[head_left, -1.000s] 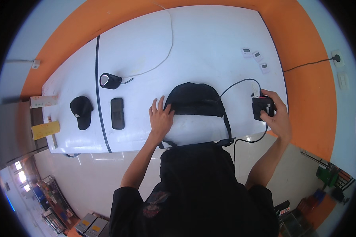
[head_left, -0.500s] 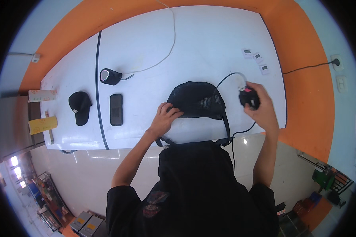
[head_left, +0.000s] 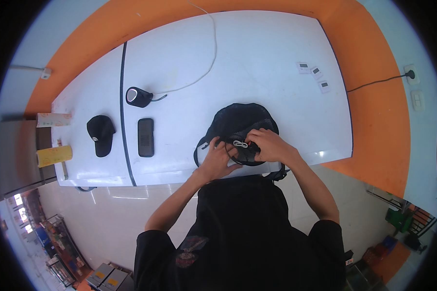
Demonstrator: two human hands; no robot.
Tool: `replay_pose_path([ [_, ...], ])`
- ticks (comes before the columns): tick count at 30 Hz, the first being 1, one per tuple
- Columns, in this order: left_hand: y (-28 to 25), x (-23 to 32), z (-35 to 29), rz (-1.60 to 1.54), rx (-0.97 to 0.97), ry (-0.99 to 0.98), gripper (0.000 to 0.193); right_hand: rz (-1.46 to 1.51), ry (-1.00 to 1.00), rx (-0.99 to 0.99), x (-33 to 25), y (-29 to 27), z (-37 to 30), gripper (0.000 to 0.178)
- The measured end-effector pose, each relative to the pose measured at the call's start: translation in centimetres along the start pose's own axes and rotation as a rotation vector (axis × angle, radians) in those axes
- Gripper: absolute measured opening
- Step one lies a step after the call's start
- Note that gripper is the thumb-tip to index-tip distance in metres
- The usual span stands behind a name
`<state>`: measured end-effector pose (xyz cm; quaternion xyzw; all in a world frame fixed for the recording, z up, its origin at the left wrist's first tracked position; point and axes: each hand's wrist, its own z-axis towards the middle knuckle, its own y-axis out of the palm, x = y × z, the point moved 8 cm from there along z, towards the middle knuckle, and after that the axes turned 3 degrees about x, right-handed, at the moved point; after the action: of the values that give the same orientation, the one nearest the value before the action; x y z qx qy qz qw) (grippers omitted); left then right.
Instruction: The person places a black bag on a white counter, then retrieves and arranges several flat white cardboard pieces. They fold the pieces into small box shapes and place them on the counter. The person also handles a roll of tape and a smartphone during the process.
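"Orange wall [head_left: 381,126] beyond the white desk [head_left: 262,58]. Where's the black bag [head_left: 245,115]?"

"I see it near the front edge, left hand [head_left: 215,161] and right hand [head_left: 271,144] touching it, white cord [head_left: 240,144] between their fingers. Whether either grips, I can't tell."

Black bag [head_left: 243,114], partly mesh, lies rounded end outward by the near edge of white table [head_left: 272,53]; looped white cord [head_left: 240,144] over its lower half.
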<state>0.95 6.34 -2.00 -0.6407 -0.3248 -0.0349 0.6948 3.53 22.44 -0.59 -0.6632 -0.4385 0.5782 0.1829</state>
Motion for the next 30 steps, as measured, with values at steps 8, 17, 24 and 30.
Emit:
replay_pose_path([
  [8,-2.4,0.6,-0.4,-0.109,0.235,-0.036,0.033,-0.15,-0.047,0.084,1.0,-0.7,3.9,0.063],
  [17,-0.5,-0.4,0.0,-0.075,0.157,-0.356,0.022,0.139,-0.205,0.312,-0.8,-0.7,4.5,0.057],
  [24,-0.8,1.3,0.2,0.053,0.061,-0.089,0.016,0.165,-0.156,0.45,1.6,-2.8,2.5,0.04],
  [30,-4.4,1.1,0.6,-0.023,0.228,0.001,0.017,0.313,0.274,0.619,6.4,-3.7,-2.2,0.05],
])
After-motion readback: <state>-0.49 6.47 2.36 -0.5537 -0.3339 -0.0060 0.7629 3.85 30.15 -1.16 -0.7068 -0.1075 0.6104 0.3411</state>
